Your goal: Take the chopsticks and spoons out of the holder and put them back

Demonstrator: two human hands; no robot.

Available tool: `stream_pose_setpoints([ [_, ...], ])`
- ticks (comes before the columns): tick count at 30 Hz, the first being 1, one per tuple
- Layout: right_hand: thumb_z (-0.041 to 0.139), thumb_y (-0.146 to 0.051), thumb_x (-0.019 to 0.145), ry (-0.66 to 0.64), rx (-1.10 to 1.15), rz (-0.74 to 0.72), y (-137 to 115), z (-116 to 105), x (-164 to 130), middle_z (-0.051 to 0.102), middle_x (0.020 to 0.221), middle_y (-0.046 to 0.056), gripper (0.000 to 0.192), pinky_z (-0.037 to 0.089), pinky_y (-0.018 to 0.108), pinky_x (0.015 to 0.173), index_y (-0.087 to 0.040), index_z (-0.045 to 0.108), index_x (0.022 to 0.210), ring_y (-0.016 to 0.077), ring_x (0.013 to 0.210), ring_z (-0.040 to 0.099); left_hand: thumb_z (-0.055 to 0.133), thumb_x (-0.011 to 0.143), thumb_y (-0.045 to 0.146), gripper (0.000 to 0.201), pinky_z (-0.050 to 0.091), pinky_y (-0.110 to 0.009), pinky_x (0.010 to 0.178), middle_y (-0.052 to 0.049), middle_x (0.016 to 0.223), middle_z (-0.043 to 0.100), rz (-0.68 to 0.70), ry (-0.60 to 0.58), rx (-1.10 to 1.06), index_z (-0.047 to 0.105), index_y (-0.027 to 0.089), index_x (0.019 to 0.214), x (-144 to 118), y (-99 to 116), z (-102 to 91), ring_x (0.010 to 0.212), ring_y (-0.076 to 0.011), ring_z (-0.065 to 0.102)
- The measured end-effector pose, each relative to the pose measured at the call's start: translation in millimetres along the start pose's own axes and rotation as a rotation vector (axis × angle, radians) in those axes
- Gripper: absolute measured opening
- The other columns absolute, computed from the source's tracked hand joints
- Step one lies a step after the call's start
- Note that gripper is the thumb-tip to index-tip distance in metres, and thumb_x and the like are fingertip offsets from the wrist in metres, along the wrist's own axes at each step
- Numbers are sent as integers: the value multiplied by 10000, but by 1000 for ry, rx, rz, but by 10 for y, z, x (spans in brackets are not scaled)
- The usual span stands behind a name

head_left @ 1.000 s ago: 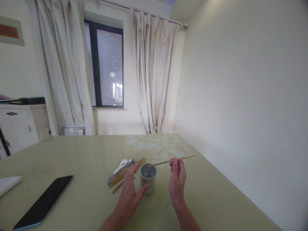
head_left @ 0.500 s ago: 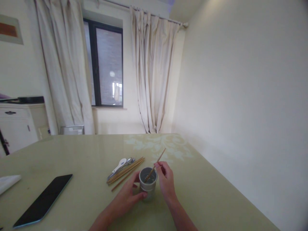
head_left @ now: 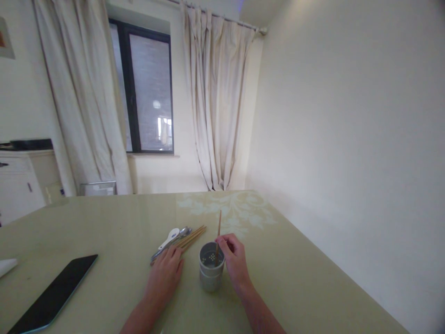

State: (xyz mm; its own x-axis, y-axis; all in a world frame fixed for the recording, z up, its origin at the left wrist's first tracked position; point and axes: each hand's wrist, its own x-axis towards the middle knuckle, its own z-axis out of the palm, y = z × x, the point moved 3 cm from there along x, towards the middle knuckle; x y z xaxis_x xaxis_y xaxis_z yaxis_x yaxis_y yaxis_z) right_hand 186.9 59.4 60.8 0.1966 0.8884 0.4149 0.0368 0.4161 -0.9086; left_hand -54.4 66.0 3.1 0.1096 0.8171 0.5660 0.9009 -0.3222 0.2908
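A grey utensil holder (head_left: 210,278) with holes in its bottom stands upright on the table. My right hand (head_left: 236,260) pinches a wooden chopstick (head_left: 219,225), whose lower end is down inside the holder, close to its right wall. To the left, my left hand (head_left: 166,269) lies palm down over the near end of a bundle of chopsticks (head_left: 194,235), its fingers stretched forward. What is under those fingers is hidden. Beside the bundle lie a white spoon (head_left: 170,237) and some metal spoons (head_left: 185,232).
A dark flat tablet-like slab (head_left: 55,297) lies at the left of the pale green table (head_left: 288,278). Part of a white object (head_left: 7,266) shows at the left edge. A wall (head_left: 347,139) runs along the table's right side; curtains (head_left: 222,102) and a window are behind.
My left hand has let go of the holder and moved left onto the chopsticks. The chopstick in my right hand has swung from slanted to nearly upright. The view has turned slightly right.
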Motion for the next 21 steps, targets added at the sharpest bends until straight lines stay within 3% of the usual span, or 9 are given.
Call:
stream_pose_setpoints([
  [8, 742, -575, 887, 10, 49, 26, 8, -4, 20, 717, 755, 50, 415, 511, 324, 697, -181, 801, 774, 216, 739, 651, 462, 956, 303, 261, 589, -378, 802, -98, 962, 779, -66, -73, -60, 700, 257, 861, -26, 35, 6, 917, -271, 757],
  [13, 743, -590, 882, 12, 40, 22, 29, 0, 20, 715, 729, 47, 429, 504, 320, 675, -183, 801, 760, 213, 719, 642, 444, 960, 341, 250, 578, -421, 840, -89, 913, 770, -116, -73, -162, 645, 256, 839, -5, 92, -64, 912, -282, 750],
  [17, 741, -592, 885, 9, 39, 39, 37, 8, 10, 720, 726, 47, 432, 504, 319, 674, -181, 791, 763, 213, 711, 646, 473, 969, 417, 249, 602, -443, 823, -79, 893, 797, -215, 0, -352, 652, 253, 917, 68, 136, -148, 869, -283, 776],
  [21, 738, -578, 893, 4, 37, 42, 25, 13, 5, 721, 731, 46, 417, 506, 318, 685, -183, 791, 770, 215, 724, 651, 547, 963, 576, 395, 637, -405, 748, -59, 919, 808, -309, 168, -588, 662, 234, 1124, 153, 185, -314, 799, -257, 782],
])
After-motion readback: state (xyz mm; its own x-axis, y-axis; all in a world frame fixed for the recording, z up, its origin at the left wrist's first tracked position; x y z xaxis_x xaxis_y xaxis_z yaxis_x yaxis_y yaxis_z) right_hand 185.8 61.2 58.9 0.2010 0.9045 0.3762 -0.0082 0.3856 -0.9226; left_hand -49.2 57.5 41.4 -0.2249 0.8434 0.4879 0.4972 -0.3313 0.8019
